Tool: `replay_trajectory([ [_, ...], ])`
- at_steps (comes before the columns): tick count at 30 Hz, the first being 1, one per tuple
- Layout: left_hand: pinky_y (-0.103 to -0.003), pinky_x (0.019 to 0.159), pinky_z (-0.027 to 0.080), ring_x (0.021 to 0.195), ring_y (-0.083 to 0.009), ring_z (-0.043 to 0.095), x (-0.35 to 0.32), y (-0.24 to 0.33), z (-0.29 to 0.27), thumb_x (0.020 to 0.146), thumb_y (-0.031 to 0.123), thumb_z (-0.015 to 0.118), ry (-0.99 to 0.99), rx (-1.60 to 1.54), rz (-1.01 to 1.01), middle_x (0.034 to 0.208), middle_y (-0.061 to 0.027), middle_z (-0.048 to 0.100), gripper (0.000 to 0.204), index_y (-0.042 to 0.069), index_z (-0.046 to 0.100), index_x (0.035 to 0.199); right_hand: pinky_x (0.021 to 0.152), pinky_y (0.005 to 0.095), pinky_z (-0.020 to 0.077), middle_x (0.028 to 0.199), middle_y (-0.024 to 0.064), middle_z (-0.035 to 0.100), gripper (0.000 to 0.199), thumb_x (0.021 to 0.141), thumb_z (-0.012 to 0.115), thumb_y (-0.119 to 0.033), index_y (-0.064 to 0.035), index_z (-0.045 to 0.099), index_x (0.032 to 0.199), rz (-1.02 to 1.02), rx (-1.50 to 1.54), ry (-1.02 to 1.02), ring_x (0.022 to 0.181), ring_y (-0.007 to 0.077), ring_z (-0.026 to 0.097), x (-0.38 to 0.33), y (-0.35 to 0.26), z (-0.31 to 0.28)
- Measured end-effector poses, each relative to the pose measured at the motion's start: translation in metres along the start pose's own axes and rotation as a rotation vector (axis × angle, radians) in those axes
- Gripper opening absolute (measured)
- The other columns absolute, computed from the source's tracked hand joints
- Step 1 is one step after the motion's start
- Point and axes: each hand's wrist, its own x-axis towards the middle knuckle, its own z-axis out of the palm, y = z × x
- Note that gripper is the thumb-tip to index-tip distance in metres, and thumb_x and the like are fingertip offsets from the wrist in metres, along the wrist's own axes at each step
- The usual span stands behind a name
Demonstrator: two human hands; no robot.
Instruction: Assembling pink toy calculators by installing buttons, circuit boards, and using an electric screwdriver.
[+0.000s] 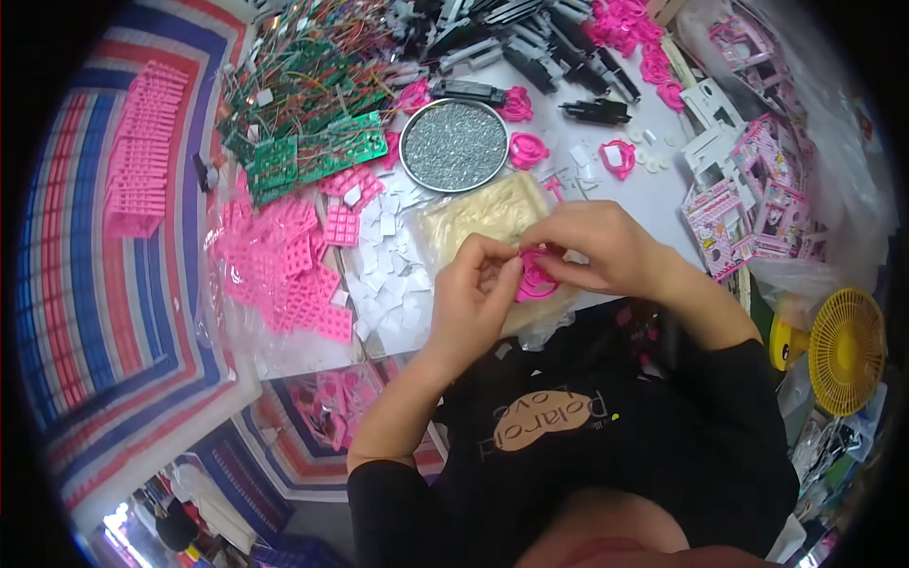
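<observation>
A small pink plastic part (536,279) with ring-shaped openings is held between both hands, above a beige pad (464,216) in clear plastic. My left hand (476,292) pinches its left side with thumb and fingertips. From the right, the fingers of my right hand (598,248) close on its upper edge, hiding some of it. Just beyond the pad stands a round metal bowl (402,159) filled with small silvery screws (454,144). Similar pink ring parts (528,150) lie beside the bowl, and one pink ring (618,161) holding a white piece sits farther right.
White square pieces (386,284) and pink keypad grids (294,275) spread over the table's left. Behind them are wired green circuit boards (331,156). Black parts (597,112) pile at the back. Printed pink casings (721,222) line the right, near a yellow fan (846,352).
</observation>
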Motion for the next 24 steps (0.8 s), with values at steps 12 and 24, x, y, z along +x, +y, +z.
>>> replay_trajectory([
  [12,-0.044,0.094,0.045,0.116,-0.0325,0.056,-0.019,-0.023,-0.001,0.078,0.021,0.079,-0.133,1.034,0.492,0.119,-0.0121,0.062,0.048,0.002,0.065,0.119,0.086,0.0446,0.0480,0.106,0.0064,0.062,0.019,0.073,0.076,-0.012,-0.0076,0.063,0.086,0.042,-0.406,0.178,0.103,0.0337,0.054,-0.001,0.039,0.048],
  [24,-0.037,0.099,0.049,0.109,-0.0240,0.066,0.030,0.093,-0.177,0.087,0.019,0.076,0.300,0.717,0.436,0.118,-0.0121,0.071,0.038,0.004,0.069,0.121,0.092,0.0476,0.0438,0.112,0.0191,0.056,0.023,0.075,0.073,-0.009,-0.0016,0.060,0.093,0.128,-0.296,0.064,0.105,0.0399,0.050,0.004,0.034,0.045],
])
